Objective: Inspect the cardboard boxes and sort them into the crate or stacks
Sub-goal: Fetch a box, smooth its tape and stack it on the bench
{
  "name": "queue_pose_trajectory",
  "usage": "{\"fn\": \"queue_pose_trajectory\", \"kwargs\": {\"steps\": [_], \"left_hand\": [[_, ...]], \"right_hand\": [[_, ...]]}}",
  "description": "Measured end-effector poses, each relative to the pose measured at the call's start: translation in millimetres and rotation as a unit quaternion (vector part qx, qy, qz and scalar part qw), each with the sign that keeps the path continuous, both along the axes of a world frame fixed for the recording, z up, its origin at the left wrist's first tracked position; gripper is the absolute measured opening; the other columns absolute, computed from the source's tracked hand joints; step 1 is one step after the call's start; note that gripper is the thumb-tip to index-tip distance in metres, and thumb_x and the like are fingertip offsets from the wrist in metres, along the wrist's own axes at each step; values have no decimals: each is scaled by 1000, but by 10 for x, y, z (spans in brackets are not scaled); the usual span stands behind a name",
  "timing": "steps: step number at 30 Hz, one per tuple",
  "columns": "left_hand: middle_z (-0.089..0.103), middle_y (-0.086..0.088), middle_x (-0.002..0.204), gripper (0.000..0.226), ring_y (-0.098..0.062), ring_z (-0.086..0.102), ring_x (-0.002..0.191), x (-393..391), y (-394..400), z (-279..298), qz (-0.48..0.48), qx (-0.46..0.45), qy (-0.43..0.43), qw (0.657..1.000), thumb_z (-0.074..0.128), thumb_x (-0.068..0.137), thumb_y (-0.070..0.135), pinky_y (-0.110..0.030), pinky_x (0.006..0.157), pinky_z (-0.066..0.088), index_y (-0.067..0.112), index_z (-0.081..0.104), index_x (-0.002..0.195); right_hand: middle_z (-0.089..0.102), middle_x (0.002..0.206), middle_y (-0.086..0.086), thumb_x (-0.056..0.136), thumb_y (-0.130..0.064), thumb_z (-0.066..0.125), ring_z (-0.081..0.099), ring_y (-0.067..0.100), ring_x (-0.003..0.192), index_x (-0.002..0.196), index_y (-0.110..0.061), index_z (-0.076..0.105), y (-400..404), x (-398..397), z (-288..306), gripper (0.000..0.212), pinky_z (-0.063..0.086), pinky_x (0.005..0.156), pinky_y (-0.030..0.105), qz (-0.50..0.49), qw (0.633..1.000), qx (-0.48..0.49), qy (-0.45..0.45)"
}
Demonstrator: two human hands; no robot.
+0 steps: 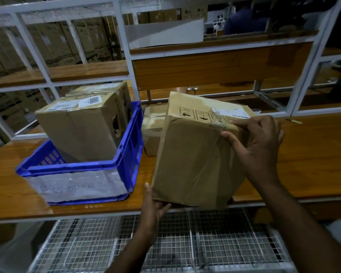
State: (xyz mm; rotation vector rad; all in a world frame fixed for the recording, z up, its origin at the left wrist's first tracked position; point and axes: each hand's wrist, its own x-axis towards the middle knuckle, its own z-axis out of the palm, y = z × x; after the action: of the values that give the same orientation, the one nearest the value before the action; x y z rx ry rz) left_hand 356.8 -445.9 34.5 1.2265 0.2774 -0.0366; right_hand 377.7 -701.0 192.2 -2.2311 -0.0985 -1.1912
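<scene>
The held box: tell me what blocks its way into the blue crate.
The held box is in both hands, just right of the blue crate. Nothing stands between them, but a torn box fills most of the crate, leaving only the near end free.

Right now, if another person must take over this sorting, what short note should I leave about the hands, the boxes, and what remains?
Left hand supports the held box at its near bottom corner. Right hand grips its upper right edge, by the tape.
The box is tilted over the wooden table, under inspection.
Done: two boxes stand in the blue crate; the front one has a torn side.
Left: judge the held box, place it. Another small box waits behind it.
</scene>
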Motion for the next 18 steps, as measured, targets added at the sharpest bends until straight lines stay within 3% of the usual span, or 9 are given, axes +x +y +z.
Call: {"fn": "queue_pose_trajectory", "kwargs": {"steps": [4, 8, 12, 15, 18], "left_hand": [[64, 0, 138, 81, -16, 64, 122, -27, -106, 95, -2, -48, -13, 999, 46, 82, 76, -47, 102, 52, 27, 48, 147], [57, 11, 145, 65, -10, 57, 129, -37, -137, 225, 48, -9, -64, 997, 43, 92, 69, -44, 95, 55, 37, 45, 148], [56, 11, 142, 70, -14, 53, 132, -75, -123, 475, 83, -24, -90, 992, 36, 90, 73, -45, 90, 54, 36, 43, 149], [67, 1, 133, 76, -18, 64, 121, -117, -62, 706, 94, -77, -116, 986, 31, 90, 75, -49, 94, 53, 26, 52, 144], [74, -2, 118, 68, -17, 71, 104, -143, 12, 962, 103, -64, -151, 981, 27, 95, 69, -43, 80, 58, 23, 61, 133]], "right_hand": [[53, 114, 6, 84, -45, 73, 42, 24, 111, 109, -23, 66, -121, 18, 6, 35, 24, 89, 32, -7, 999, 30, 18], [51, 118, 5, 87, -52, 66, 42, 25, 116, 108, -27, 62, -274, 35, -33, 33, 37, 98, 53, -8, 995, 96, 21], [42, 110, -12, 90, -67, 50, 43, 22, 114, 99, -38, 51, -304, 35, -79, 31, 42, 95, 62, 15, 988, 155, -3], [42, 102, -11, 92, -70, 45, 48, 27, 105, 93, -37, 45, -311, 29, -58, 33, 46, 91, 57, 51, 972, 228, -12], [48, 94, 6, 90, -75, 40, 50, 26, 90, 91, -29, 46, -333, 28, 11, 47, 45, 79, 43, 102, 949, 297, -13]]}}
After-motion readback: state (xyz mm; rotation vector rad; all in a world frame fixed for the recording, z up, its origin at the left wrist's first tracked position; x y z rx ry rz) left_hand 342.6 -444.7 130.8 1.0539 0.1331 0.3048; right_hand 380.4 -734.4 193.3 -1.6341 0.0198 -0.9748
